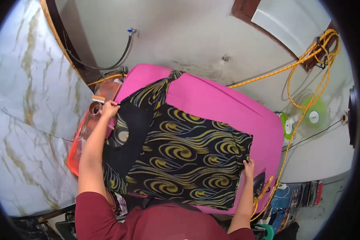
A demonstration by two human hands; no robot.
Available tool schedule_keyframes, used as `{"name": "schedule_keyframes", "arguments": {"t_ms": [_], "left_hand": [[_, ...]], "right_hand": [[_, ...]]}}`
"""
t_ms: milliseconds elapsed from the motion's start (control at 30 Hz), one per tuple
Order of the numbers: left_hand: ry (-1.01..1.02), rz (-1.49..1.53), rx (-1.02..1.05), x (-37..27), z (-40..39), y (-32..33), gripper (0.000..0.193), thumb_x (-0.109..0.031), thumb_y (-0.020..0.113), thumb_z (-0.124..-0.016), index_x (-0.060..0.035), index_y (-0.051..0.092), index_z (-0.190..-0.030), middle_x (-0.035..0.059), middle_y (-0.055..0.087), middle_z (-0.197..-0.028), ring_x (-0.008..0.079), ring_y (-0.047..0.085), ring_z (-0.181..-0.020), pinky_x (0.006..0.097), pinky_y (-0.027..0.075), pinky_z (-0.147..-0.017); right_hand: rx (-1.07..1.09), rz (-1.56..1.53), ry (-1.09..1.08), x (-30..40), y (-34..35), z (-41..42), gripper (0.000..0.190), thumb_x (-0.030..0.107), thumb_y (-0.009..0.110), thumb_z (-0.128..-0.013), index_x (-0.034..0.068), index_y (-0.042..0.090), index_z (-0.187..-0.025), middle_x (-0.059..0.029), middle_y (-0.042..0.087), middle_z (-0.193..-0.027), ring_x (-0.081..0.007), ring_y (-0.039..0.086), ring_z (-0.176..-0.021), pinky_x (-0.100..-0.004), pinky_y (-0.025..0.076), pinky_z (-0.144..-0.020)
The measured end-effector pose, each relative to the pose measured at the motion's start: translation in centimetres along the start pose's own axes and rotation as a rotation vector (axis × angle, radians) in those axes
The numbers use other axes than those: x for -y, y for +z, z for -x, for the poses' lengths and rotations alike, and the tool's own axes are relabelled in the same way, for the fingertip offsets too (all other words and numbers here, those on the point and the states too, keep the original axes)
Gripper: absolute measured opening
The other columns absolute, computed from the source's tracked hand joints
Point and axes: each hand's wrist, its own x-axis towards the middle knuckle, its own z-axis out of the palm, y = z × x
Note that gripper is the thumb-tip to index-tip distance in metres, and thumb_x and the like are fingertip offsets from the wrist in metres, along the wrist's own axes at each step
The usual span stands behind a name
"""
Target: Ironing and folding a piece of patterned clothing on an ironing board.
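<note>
A black short-sleeved top (183, 153) with a yellow and grey swirl print lies spread over a pink padded ironing surface (222, 99). Its neck opening is towards the left and its hem towards the right. My left hand (110, 109) pinches the black fabric at the neck and shoulder edge. At the hem, my right hand (248, 168) grips the cloth between thumb and fingers. The far sleeve is bunched and narrow, reaching towards the back edge. Just right of my right hand, an iron (259, 182) with a tan handle stands on the pink cover.
An orange-red tray (73, 162) holding small items, among them a brown ring-shaped object (95, 108), borders the left side. A yellow rope-like cord (300, 120) hangs along the right, near a green fan (314, 115). Behind stands a pale wall (183, 36) with a tap (132, 31).
</note>
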Motion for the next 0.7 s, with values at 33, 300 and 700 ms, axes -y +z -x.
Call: {"name": "schedule_keyframes", "arguments": {"t_ms": [33,300,700], "left_hand": [[0.019,0.013,0.078,0.5,0.2,-0.9,0.029,-0.035,0.084,-0.071,-0.0165,0.074,-0.092,0.0037,0.075,-0.092,0.0225,0.07,-0.094,0.0451,0.047,-0.088],[0.404,0.357,0.358,-0.3,7.7,-9.2,0.018,-0.01,0.073,-0.086,-0.0057,0.076,-0.103,0.0018,0.073,-0.089,0.0096,0.064,-0.084,0.0267,0.051,-0.075],[0.421,0.583,0.194,2.2,12.5,-20.6,0.026,-0.012,0.072,-0.089,0.0014,0.073,-0.111,0.0055,0.073,-0.101,0.0105,0.065,-0.093,0.0255,0.049,-0.086]], "right_hand": [[-0.048,0.015,-0.064,0.0,-0.4,1.0,0.053,0.007,0.068,-0.09,0.001,0.046,-0.138,-0.0097,0.058,-0.129,-0.0204,0.056,-0.113,-0.0333,0.043,-0.098],[0.095,-0.055,-0.085,3.6,-8.3,7.9,0.033,0.008,0.071,-0.088,0.002,0.069,-0.121,-0.0014,0.07,-0.105,-0.0096,0.059,-0.087,-0.0244,0.046,-0.083],[-0.1,0.37,-0.34,7.3,-18.2,12.6,0.029,0.001,0.069,-0.084,0.005,0.074,-0.112,-0.0043,0.072,-0.099,-0.0134,0.061,-0.093,-0.0281,0.047,-0.085]]}}
